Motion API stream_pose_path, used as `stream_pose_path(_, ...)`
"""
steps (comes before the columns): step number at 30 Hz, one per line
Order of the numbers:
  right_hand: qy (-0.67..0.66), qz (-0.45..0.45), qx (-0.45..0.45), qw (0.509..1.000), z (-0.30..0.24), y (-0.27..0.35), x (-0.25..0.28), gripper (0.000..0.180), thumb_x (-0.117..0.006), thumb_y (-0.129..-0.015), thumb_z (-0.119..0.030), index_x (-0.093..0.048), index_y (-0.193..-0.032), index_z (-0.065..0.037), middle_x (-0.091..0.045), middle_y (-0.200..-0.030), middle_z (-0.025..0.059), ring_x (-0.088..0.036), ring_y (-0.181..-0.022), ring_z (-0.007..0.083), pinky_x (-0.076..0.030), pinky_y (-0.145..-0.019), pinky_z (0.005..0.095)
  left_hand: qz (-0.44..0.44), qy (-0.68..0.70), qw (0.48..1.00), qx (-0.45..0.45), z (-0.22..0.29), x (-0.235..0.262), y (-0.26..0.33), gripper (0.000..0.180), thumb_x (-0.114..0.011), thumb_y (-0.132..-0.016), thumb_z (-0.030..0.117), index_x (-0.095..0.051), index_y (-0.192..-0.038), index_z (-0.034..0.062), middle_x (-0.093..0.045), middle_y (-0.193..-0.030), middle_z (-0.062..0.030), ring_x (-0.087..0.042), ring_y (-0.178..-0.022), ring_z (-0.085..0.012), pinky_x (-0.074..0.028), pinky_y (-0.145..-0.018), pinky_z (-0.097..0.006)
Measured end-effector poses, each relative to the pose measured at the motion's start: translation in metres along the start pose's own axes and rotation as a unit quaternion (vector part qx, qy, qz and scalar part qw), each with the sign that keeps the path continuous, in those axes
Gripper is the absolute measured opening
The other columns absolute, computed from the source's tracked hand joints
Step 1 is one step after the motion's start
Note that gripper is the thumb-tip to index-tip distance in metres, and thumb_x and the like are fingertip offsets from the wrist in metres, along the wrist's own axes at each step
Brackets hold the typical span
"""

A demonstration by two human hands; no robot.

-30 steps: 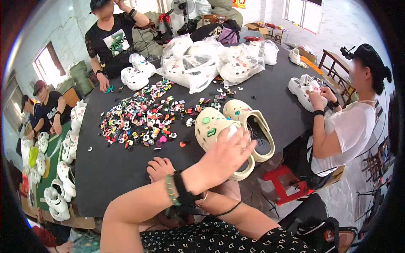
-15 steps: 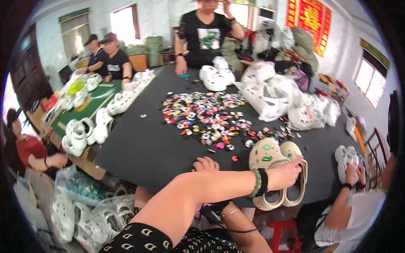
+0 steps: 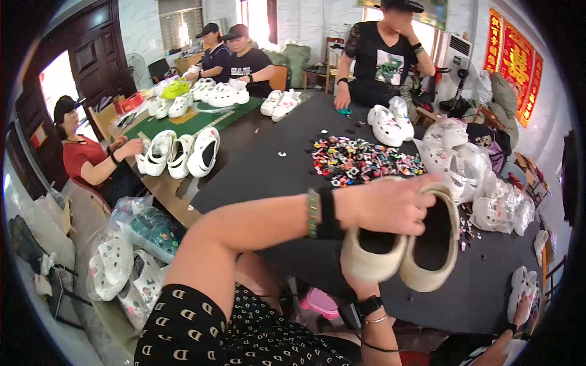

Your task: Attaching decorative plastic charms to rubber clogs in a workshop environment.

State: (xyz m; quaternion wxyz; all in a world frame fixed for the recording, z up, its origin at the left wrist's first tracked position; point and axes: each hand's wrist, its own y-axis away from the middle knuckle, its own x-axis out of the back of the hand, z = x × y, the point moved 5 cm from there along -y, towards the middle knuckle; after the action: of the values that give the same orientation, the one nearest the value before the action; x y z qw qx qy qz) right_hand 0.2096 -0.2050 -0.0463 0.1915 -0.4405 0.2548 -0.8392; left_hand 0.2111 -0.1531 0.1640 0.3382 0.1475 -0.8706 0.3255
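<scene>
A pair of beige clogs (image 3: 432, 277) with dark insides hangs from my left hand (image 3: 390, 207), whose fingers are closed on the inner edges of both shoes. That arm, wearing a beaded bracelet and a black band, reaches across to the right. My right hand (image 3: 359, 285) is just below the left clog, coming up from the lower edge. Its fingers are hidden behind the shoe, so I cannot tell its grip. Beyond the clogs, a heap of small colourful shoe charms (image 3: 354, 161) lies on the black table (image 3: 256, 174).
White clogs (image 3: 390, 125) stand at the table's far side, beside bagged white clogs (image 3: 500, 204). More white clogs (image 3: 177, 152) fill the left tables. Bagged shoes (image 3: 131, 262) lie low left. Co-workers sit at left and lower right; one person (image 3: 381, 61) is across the table.
My left hand has lifted the beige clogs off the table toward me. My right hand has moved from the tabletop to below them. The view has swung left.
</scene>
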Motion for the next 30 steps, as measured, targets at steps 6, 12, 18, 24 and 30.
stream_pose_path(6, -0.367, -0.068, -0.161, 0.914, 0.02, 0.008, -0.031, 0.051, -0.071, -0.075, -0.015, -0.056, -0.121, -0.001, -0.057, -0.119, 0.0179, -0.05, -0.116, 0.0364, -0.037, -0.1, 0.0481, -0.128, -0.084, 0.988, -0.011, 0.005, 0.055, 0.122, 0.006, -0.064, -0.075, 0.015, -0.065, -0.08, 0.0142, -0.062, -0.091, -0.0028, -0.057, -0.109, -0.0215, -0.028, -0.117, -0.048)
stream_pose_path(12, -0.366, -0.09, -0.188, 0.907, 0.023, -0.014, -0.005, 0.024, -0.064, -0.082, -0.009, -0.058, -0.105, -0.004, -0.056, -0.122, 0.0145, -0.047, -0.122, 0.0357, -0.035, -0.103, 0.0492, -0.307, -0.013, 0.952, 0.001, 0.043, 0.05, 0.237, 0.02, -0.058, -0.083, 0.017, -0.06, -0.103, 0.0148, -0.06, -0.115, -0.0028, -0.053, -0.118, -0.0195, -0.035, -0.112, -0.047)
stream_pose_path(18, -0.367, -0.087, -0.192, 0.906, 0.02, -0.017, -0.002, 0.023, -0.064, -0.082, -0.008, -0.058, -0.104, -0.004, -0.057, -0.122, 0.0148, -0.047, -0.122, 0.0361, -0.035, -0.102, 0.0488, -0.317, -0.027, 0.939, 0.132, 0.065, 0.064, 0.235, 0.027, -0.055, -0.085, 0.016, -0.057, -0.112, 0.0143, -0.048, -0.14, -0.0063, -0.04, -0.135, -0.0245, -0.029, -0.115, -0.049)
stream_pose_path(24, -0.374, -0.094, -0.196, 0.902, 0.022, -0.016, -0.002, 0.025, -0.065, -0.082, -0.008, -0.058, -0.105, -0.004, -0.056, -0.124, 0.0152, -0.047, -0.122, 0.0358, -0.036, -0.103, 0.0484, -0.288, -0.009, 0.922, 0.257, 0.072, 0.089, 0.188, 0.024, -0.06, -0.083, 0.018, -0.064, -0.104, 0.0076, -0.05, -0.139, -0.0123, -0.043, -0.134, -0.0294, -0.034, -0.111, -0.049)
stream_pose_path(30, -0.373, -0.096, -0.195, 0.902, 0.023, -0.013, -0.005, 0.024, -0.064, -0.082, -0.008, -0.06, -0.105, -0.004, -0.057, -0.125, 0.015, -0.047, -0.123, 0.0358, -0.036, -0.104, 0.0483, -0.281, 0.025, 0.635, 0.719, 0.08, 0.071, 0.221, 0.051, -0.07, -0.082, 0.043, -0.062, -0.094, -0.0056, -0.062, -0.093, -0.0239, -0.063, -0.088, -0.0388, -0.052, -0.07, -0.044)
